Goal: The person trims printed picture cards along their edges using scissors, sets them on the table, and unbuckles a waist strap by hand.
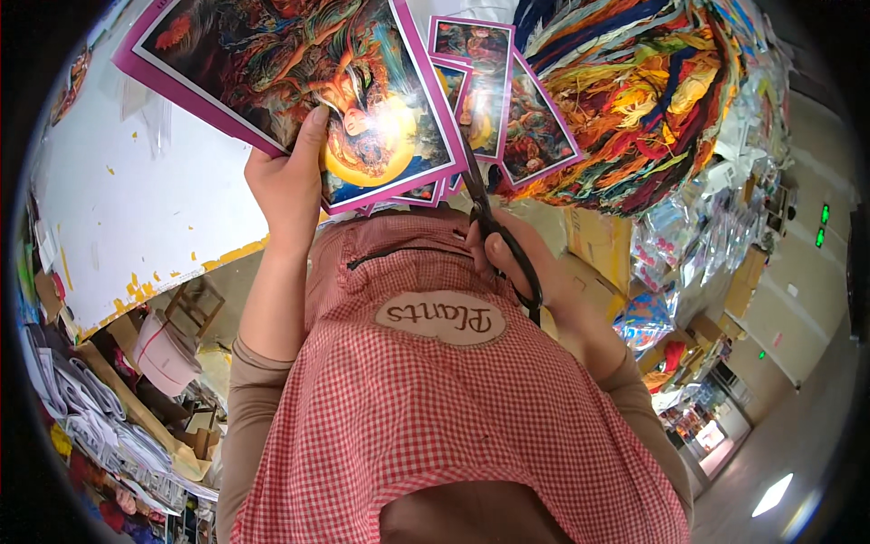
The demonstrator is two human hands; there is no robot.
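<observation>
My left hand (286, 186) grips the lower edge of a large printed picture sheet (272, 68), its thumb on the glossy face. The sheet has a purple border, a white inner line and a dark swirling painting with a bright yellow round area. In my right hand (526, 243) is a pair of black scissors (480, 204), fingers closed round the handles. The blades point up beside the sheet's right edge; I cannot tell whether they touch it. Several smaller purple-bordered prints (542, 122) overlap beyond the scissors, partly hidden by the large sheet.
A thick bundle of multicoloured thread (652, 109) lies at the far right, beside clear plastic packets (684, 227). The white tabletop (163, 208) with a chipped yellow edge spreads to the left. Below it are a pink bin (166, 354) and stacked folded material (86, 417). A red checked apron (453, 399) covers my front.
</observation>
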